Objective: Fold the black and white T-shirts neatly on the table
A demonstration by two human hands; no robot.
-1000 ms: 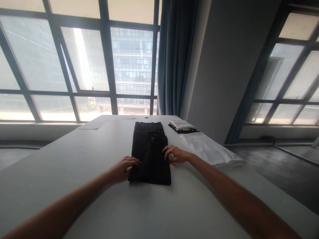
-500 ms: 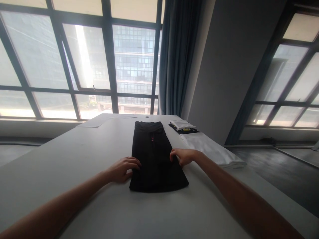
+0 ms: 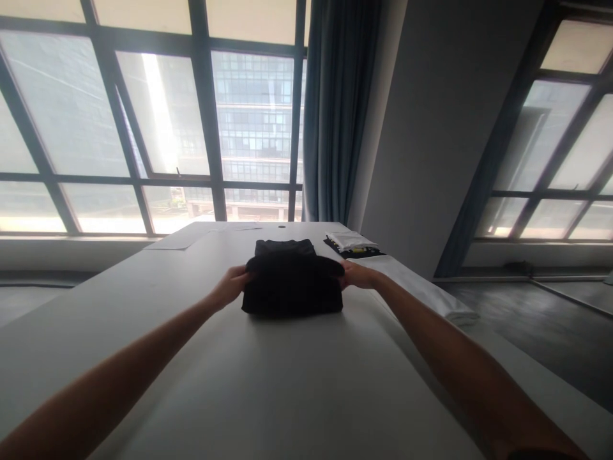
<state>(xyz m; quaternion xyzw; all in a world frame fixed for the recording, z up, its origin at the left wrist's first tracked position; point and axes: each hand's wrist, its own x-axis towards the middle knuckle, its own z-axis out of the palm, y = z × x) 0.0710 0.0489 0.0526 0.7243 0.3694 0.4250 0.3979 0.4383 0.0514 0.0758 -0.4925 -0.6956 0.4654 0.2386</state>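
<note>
A black garment (image 3: 292,281) lies on the white table (image 3: 268,383), its near half lifted and folded over toward the far end. My left hand (image 3: 233,285) grips the garment's left edge. My right hand (image 3: 355,275) grips its right edge. Both arms reach out across the table from the near side.
A folded white cloth (image 3: 421,291) lies along the table's right edge. Beyond it sits a small stack of white and black folded items (image 3: 352,243). Sheets of paper (image 3: 177,240) lie at the far left. Large windows and a blue curtain (image 3: 335,108) stand behind.
Both hands took hold of the garment's near end and carried it up and away from me, folding the long black piece over itself so it now looks much shorter.
</note>
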